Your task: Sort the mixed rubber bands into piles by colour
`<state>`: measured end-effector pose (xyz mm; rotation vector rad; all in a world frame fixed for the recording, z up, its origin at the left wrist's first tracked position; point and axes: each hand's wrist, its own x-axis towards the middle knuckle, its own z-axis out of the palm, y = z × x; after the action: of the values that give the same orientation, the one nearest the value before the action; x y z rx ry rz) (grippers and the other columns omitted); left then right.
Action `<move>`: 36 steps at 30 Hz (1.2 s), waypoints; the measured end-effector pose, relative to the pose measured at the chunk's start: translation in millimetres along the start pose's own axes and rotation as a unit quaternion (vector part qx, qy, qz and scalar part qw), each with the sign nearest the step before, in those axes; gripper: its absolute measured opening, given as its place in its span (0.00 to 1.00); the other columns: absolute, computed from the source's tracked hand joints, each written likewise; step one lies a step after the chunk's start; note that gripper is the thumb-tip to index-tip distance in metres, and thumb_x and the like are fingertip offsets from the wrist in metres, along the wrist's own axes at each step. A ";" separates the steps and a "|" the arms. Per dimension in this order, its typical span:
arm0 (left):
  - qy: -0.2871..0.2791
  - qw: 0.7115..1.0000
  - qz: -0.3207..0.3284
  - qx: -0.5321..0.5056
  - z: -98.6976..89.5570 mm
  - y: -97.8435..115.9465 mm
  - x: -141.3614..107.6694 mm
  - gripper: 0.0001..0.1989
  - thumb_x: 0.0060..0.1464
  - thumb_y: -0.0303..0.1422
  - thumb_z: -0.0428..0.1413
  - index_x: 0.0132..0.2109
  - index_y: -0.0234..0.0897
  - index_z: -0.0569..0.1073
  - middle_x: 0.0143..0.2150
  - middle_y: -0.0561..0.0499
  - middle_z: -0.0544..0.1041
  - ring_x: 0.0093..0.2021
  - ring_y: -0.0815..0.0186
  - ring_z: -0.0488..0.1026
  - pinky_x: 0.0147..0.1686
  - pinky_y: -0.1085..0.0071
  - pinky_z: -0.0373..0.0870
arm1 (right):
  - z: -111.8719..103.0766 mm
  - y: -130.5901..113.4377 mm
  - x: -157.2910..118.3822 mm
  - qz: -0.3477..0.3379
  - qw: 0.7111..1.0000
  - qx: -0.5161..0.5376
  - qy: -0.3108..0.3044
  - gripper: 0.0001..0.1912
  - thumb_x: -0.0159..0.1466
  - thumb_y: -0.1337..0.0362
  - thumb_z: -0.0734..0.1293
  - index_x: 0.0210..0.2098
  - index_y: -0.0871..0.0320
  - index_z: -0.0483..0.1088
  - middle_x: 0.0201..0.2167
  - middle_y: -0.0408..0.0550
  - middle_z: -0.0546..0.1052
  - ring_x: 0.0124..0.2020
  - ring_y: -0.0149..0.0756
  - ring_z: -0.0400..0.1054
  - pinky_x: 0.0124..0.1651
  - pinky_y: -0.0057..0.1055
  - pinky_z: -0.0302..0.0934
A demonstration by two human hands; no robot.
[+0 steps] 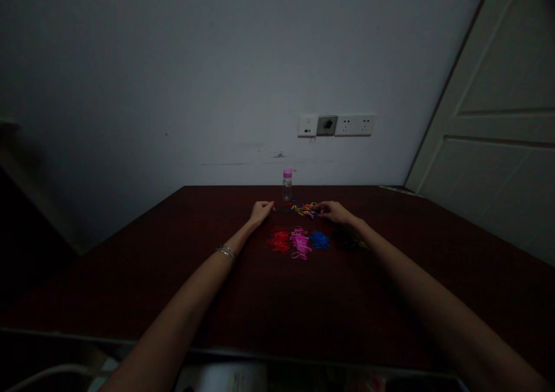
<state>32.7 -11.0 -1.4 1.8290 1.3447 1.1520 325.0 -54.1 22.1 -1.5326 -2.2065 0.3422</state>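
Small coloured loops that look like rubber bands lie on the dark red-brown table. At the right edge of a mixed-colour heap point(304, 209), my right hand point(335, 213) has its fingers bent and pinched together on a rubber band, its colour unclear in the dim light. Left of the heap, my left hand point(261, 211) rests on the table, fingers curled in; what they hold, if anything, is hidden. Nearer to me are three sorted piles: red rubber bands point(280, 240), pink rubber bands point(300, 243) and blue rubber bands point(319, 240). Dark yellowish bands point(359, 242) lie partly behind my right forearm.
A clear bottle with a pink cap point(287, 188) stands behind the mixed heap, near the wall. Sockets point(354, 125) are set in the wall above the table point(260, 299). A pale door point(498, 126) is at the right. Below the table's front edge, items are partly visible.
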 end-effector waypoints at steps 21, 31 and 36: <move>-0.006 1.000 0.002 -0.015 0.2 -5.4 2.5 0.19 0.49 0.42 0.47 0.25 0.31 0.73 0.13 0.57 0.58 0.18 0.74 0.56 0.21 0.76 0.52 | -0.3 -1.6 2.8 0.031 0.999 -0.001 -0.015 0.19 0.53 0.71 0.64 0.45 0.61 0.71 0.27 0.45 0.73 0.26 0.29 0.63 0.31 0.23 0.57; -0.011 1.000 0.000 -0.018 0.3 -2.2 0.1 0.18 0.49 0.41 0.47 0.25 0.31 0.72 0.13 0.57 0.59 0.17 0.74 0.55 0.21 0.75 0.51 | 1.7 -53.2 -14.7 -0.081 0.994 0.068 -0.020 0.19 0.56 0.67 0.62 0.47 0.64 0.67 0.29 0.47 0.72 0.28 0.30 0.63 0.32 0.26 0.58; -0.011 1.000 0.004 -0.024 0.3 -0.1 -1.1 0.18 0.48 0.41 0.48 0.24 0.31 0.72 0.13 0.57 0.59 0.17 0.74 0.56 0.20 0.75 0.51 | 19.2 -72.6 -27.0 -0.143 0.985 0.057 -0.079 0.17 0.57 0.69 0.61 0.46 0.62 0.68 0.30 0.47 0.73 0.29 0.31 0.65 0.35 0.28 0.59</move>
<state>32.8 -12.1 -2.0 1.8095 1.2873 1.1567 263.9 -104.6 31.3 -1.1433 -2.4432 0.5029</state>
